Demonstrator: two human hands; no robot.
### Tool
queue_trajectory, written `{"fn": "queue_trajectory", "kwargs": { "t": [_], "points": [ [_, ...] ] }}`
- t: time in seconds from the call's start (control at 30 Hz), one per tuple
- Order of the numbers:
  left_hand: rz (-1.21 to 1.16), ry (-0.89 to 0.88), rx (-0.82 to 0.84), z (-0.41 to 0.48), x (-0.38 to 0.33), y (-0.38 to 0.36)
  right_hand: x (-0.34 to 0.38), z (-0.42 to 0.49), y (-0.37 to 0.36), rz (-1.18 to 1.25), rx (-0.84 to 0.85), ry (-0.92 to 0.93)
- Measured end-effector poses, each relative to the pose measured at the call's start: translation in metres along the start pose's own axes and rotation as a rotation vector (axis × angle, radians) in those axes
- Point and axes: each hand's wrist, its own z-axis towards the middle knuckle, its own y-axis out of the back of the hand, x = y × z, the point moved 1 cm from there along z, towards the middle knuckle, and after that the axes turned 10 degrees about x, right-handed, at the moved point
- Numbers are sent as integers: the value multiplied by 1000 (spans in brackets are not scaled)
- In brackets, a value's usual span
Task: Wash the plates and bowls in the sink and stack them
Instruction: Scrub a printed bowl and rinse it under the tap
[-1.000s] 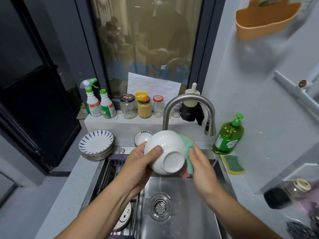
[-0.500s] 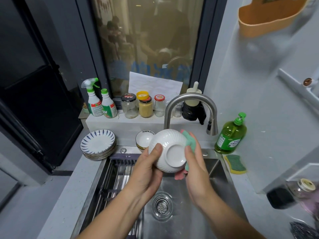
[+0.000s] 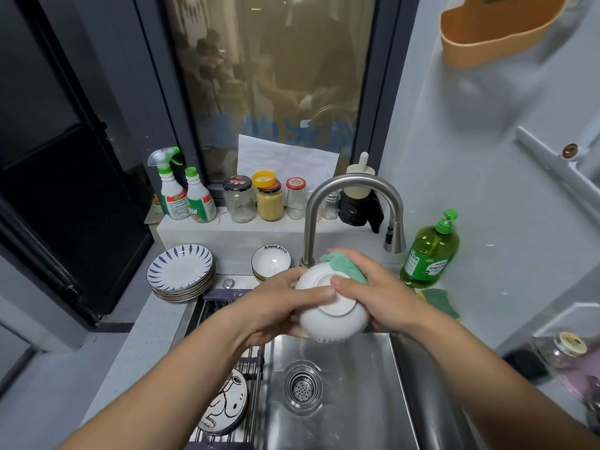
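nearest me, at 7 o'clock of the frame, a cartoon plate [image 3: 224, 407] leans in the rack [image 3: 253, 378], its top edge cut off by my left forearm. the drain [image 3: 303, 386] is at 6 in the sink [image 3: 363, 417]; no running water that i can make out.

above the basin, dead centre, both hands are together on the white ribbed bowl [image 3: 337, 323]. my left hand [image 3: 285, 303] grips it from 9 o'clock, thumb laid across the base. my right hand [image 3: 383, 293] comes in from 3, thumb on the foot ring, fingers bunching the green cloth [image 3: 344, 264] against the far rim at 12.

change from a second ago: the bowl has tipped from foot-toward-me to nearly bottom-up, and the cloth has slid from its right side round to the far edge. i read that as the outside scrub working its way round; rinsing and stacking are still to do for this one.

further back on the worktop, the striped plate stack [image 3: 180, 271] is at 10 and the bowl stack [image 3: 272, 259] at 11, just beside the faucet [image 3: 341, 190] base. these look done. soap bottle [image 3: 430, 251] at 2.

hidden: the bowl's inside faces down, so i can't tell if it's clean. my left fingers are under it, most of the cloth is behind my right hand, and the stuff at the far right edge is blurred.
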Motion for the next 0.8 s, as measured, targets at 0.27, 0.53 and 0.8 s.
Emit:
{"fn": "queue_trajectory", "kwargs": {
  "t": [0.27,0.53,0.8],
  "points": [
    [-265,-66,-182,15,18,-16,-12,2,-29,166,-379,31],
    [-623,-263,-206,19,31,-37,-11,-16,-72,32,-522,154],
    [-188,-27,-231,12,31,-25,-18,-7,-19,-43,-342,21]
  ]
}}
